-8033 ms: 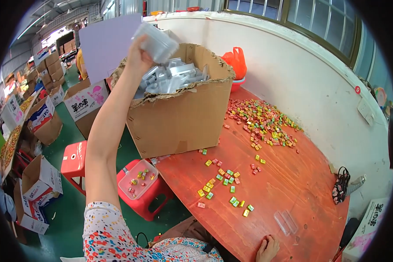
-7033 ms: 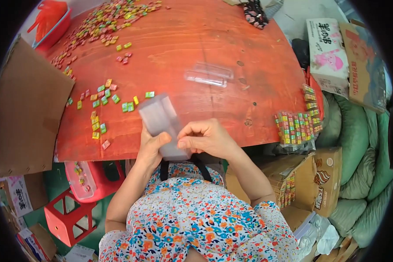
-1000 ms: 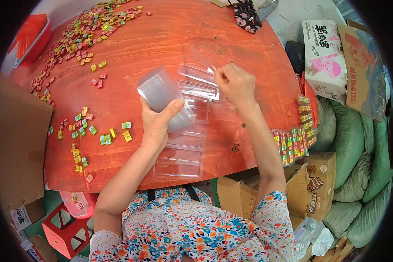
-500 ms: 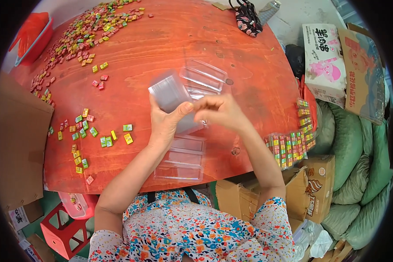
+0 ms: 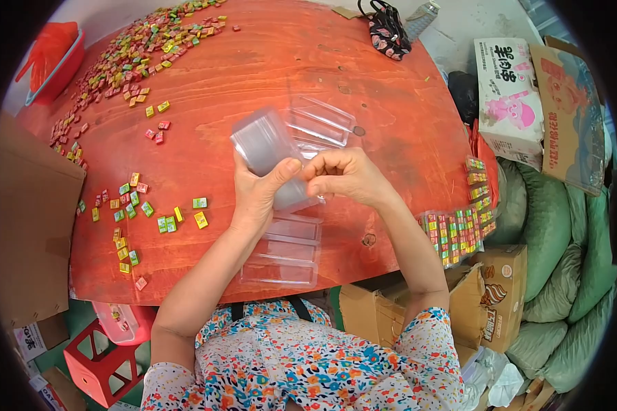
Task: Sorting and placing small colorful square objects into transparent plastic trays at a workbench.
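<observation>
"What does the left hand (image 5: 259, 193) have?"

"It is clamped round a stack of clear trays (image 5: 262, 142), with the thumb on the near side. The stack tilts over the red table (image 5: 233, 82). It is shiny and see-through, and looks cloudy grey where many layers sit together."

"And the right hand (image 5: 346, 177)?"

"Its fingers curl at the stack's right edge. Nobody can tell if they pinch a tray."

"Where are the loose trays (image 5: 281, 249)?"

"Flat on the table, some near the person, some past the stack. They are long and thin."

"Any writing?"

"The white box (image 5: 509, 103) has big black writing and a pink cartoon. The tan box (image 5: 570, 120) beside it has red print."
</observation>
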Demonstrator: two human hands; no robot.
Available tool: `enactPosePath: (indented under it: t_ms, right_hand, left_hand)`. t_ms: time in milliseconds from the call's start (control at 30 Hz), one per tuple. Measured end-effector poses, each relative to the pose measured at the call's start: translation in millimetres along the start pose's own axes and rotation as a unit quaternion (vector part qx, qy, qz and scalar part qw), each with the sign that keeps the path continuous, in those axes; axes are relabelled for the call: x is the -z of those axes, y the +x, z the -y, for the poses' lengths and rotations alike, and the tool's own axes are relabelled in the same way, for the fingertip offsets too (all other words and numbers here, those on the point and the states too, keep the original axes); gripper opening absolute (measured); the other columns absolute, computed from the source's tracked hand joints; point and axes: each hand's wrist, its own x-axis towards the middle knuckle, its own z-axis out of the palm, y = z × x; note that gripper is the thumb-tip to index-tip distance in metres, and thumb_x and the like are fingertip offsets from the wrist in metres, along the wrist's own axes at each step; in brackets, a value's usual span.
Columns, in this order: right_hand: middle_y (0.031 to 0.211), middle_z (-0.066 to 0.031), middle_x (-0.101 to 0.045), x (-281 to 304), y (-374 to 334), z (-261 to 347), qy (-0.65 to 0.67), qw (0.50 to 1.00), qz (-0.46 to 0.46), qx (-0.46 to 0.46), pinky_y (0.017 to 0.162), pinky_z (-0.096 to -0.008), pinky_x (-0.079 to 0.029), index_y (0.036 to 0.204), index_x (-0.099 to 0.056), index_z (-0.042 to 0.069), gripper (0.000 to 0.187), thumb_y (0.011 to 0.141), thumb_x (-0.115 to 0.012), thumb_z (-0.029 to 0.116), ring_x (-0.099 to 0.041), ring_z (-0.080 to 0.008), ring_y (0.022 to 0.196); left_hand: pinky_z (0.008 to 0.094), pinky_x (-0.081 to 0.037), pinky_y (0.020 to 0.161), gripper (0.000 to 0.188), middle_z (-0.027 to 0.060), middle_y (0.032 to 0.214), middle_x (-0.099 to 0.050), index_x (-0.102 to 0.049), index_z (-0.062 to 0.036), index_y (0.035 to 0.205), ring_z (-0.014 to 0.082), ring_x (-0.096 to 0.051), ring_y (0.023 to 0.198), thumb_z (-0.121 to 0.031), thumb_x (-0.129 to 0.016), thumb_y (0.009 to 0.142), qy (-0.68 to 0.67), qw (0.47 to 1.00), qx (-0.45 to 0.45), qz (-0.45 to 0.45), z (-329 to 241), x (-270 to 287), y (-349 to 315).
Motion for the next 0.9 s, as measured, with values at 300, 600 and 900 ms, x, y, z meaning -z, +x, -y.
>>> enactPosePath:
  t_ms: [300, 600, 900]
  right_hand:
    - [0.074, -0.0013, -0.067, 5.3, 5.6, 7.0, -0.016, 0.999, -0.027, -0.01, 0.053, -0.0235, -0.047, 0.088, -0.072, 0.002, 0.017, 0.088, -0.07, 0.019, -0.06, -0.0064, 0.063]
    - [0.072, -0.0071, -0.066, 116.8, 67.1, -55.4, -0.749, 0.556, -0.3, 0.2, 0.054, -0.0371, -0.051, 0.067, -0.06, 0.009, 0.014, 0.078, -0.066, 0.016, -0.066, -0.0247, 0.065]
    - [0.084, -0.0068, -0.072, 49.7, 33.0, -23.8, -0.561, 0.758, -0.3, 0.142, 0.063, -0.0332, -0.053, 0.09, -0.071, 0.003, 0.021, 0.088, -0.068, 0.023, -0.069, -0.0224, 0.075]
  left_hand:
    - [0.0348, -0.051, 0.089, 0.079, 0.0076, 0.112, -0.056, -0.037, -0.0083, 0.129, 0.0175, -0.058, 0.101, -0.018, -0.088, 0.07, 0.004, 1.0, -0.006, 0.022, -4.2, 8.3, 3.3]
    - [0.0366, -0.048, 0.094, 0.087, 0.0094, 0.122, -0.051, -0.034, -0.0085, 0.134, 0.0202, -0.054, 0.11, -0.024, -0.089, 0.068, 0.007, 1.0, -0.007, -0.011, -0.9, 11.8, 1.7]
    - [0.0363, -0.048, 0.094, 0.091, 0.009, 0.12, -0.051, -0.034, -0.0086, 0.134, 0.02, -0.054, 0.11, -0.028, -0.091, 0.066, 0.008, 1.0, -0.002, -0.022, -2.1, 17.3, 5.7]
